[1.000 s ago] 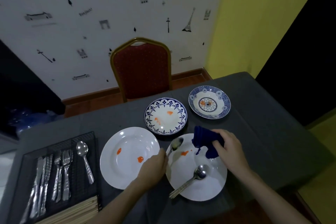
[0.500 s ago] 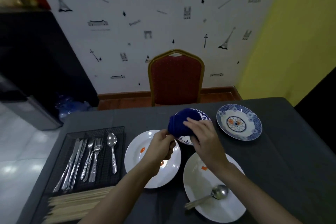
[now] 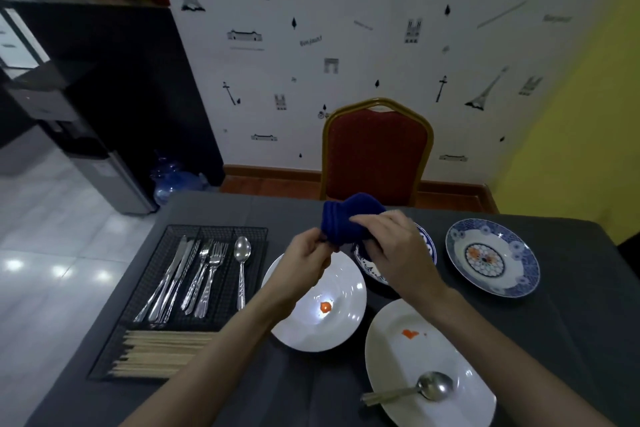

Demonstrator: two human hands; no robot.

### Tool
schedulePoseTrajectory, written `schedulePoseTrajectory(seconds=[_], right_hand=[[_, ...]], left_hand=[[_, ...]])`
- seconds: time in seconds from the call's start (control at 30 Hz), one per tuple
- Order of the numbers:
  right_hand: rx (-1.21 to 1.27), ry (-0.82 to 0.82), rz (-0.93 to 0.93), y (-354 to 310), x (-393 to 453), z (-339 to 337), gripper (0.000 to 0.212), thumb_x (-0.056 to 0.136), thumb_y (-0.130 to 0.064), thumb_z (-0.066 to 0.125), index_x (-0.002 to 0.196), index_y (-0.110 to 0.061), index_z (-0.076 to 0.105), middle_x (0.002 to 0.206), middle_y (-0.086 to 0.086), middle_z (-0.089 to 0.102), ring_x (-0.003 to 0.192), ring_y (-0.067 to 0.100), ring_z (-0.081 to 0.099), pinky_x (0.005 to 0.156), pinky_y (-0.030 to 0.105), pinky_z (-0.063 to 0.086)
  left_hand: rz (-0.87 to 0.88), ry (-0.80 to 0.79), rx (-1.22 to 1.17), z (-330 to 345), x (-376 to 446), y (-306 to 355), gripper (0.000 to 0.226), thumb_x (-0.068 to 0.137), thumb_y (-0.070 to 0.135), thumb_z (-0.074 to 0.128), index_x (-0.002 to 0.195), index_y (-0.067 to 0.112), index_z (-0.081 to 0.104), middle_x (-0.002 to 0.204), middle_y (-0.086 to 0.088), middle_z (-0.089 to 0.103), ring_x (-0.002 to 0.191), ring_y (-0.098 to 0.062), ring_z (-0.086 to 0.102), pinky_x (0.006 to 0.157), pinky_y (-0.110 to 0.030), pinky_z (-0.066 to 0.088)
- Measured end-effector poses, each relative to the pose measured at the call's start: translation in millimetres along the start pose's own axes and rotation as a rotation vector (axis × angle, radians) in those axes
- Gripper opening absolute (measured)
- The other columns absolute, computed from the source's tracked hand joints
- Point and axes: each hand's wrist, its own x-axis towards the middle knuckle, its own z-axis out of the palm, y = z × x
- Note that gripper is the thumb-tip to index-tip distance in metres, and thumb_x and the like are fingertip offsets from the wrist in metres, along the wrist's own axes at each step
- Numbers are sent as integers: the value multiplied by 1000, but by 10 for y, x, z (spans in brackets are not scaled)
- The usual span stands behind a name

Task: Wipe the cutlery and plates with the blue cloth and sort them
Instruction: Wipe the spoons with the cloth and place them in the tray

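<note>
Organizer (image 3: 157,291) holds knives, forks, spoon (chopsticks (image 3: 162,352) in front compartment).

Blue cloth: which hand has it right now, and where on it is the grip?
Both. The right hand grips the bunched blue cloth from above on its right side; the left hand pinches its lower left edge. Any spoon inside is hidden.

The person shows 2 bare forearms reaching in from the bottom edge, with no sleeve visible on either. The left hand (image 3: 304,262) and right hand (image 3: 394,250) wear no gloves. Whether there are rings is too dim to tell.
</note>
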Motion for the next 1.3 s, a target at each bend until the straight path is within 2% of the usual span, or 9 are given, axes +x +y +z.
schedulePoseTrajectory(seconds=[0.1, 0.27, 0.4, 0.53, 0.77, 0.9, 1.0, 1.2, 1.3], right_hand=[[-60, 19, 27, 104, 107, -34, 36, 86, -21, 44, 115, -10, 63, 93, 4, 68, 84, 23, 55, 73, 37, 45], [-50, -62, -24, -50, -45, 94, 34, 79, -11, 66, 113, -9, 65, 95, 7, 69, 86, 22, 59, 78, 31, 43], [-90, -27, 90, 141, -41, -7, 36, 84, -24, 47, 112, -8, 63, 90, 9, 66, 83, 25, 58, 75, 27, 37], [-44, 23, 85, -52, -51, 9, 31, 80, -9, 64, 111, -5, 64, 90, 9, 68, 86, 24, 58, 78, 31, 43], [-171, -82, 21, 356, -2, -162, 35, 74, -11, 56, 108, -6, 64, 87, 10, 65, 78, 25, 58, 72, 27, 36], [2, -98, 92, 150, -41, -51, 31, 80, -11, 57, 111, -11, 61, 91, 8, 62, 84, 20, 55, 76, 25, 35], [85, -162, 51, 70, -125, 11, 31, 83, -8, 62, 114, -11, 61, 95, 6, 63, 89, 17, 54, 79, 21, 36], [-129, -130, -85, 290, -72, -51, 30, 79, -17, 52, 103, -5, 66, 83, 10, 67, 76, 25, 61, 67, 35, 48], [-253, -115, -131, 361, -39, -49, 33, 71, -8, 71, 103, -4, 65, 84, 10, 67, 77, 26, 60, 66, 35, 46]], left_hand=[[-38, -13, -2, -36, -2, -36, 18, 98, 7, 45, 93, -2, 59, 55, 5, 39, 45, -8, 30, 44, -21, 23], [-56, -51, 7, -64, -1, -110, 17, 97, 7, 43, 91, 2, 58, 57, 2, 37, 45, -9, 27, 45, -24, 21], [-57, -93, 65, -38, -24, -112, 18, 97, 8, 45, 91, 1, 60, 56, 4, 39, 45, -8, 29, 44, -23, 22], [-35, -104, 55, 40, 52, -12, 16, 96, 6, 43, 92, 2, 57, 58, 1, 37, 47, -9, 28, 47, -25, 22], [-36, -132, 124, 70, 25, -22, 18, 97, 10, 44, 89, 6, 60, 57, 6, 41, 45, -5, 32, 45, -21, 25], [-49, -114, 78, 57, 59, -16, 18, 98, 9, 43, 91, 6, 60, 57, 3, 40, 46, -7, 31, 46, -23, 24], [-60, -142, 30, 16, -5, -76, 18, 99, 10, 42, 94, 8, 59, 57, 2, 38, 47, -9, 28, 47, -25, 23], [-83, -146, 82, 12, -43, -118, 19, 97, 7, 43, 89, 3, 60, 53, 8, 41, 44, -8, 30, 45, -25, 22], [-89, -128, 65, 32, -30, -114, 20, 97, 7, 43, 85, 6, 59, 51, 10, 40, 44, -8, 28, 45, -25, 22]])
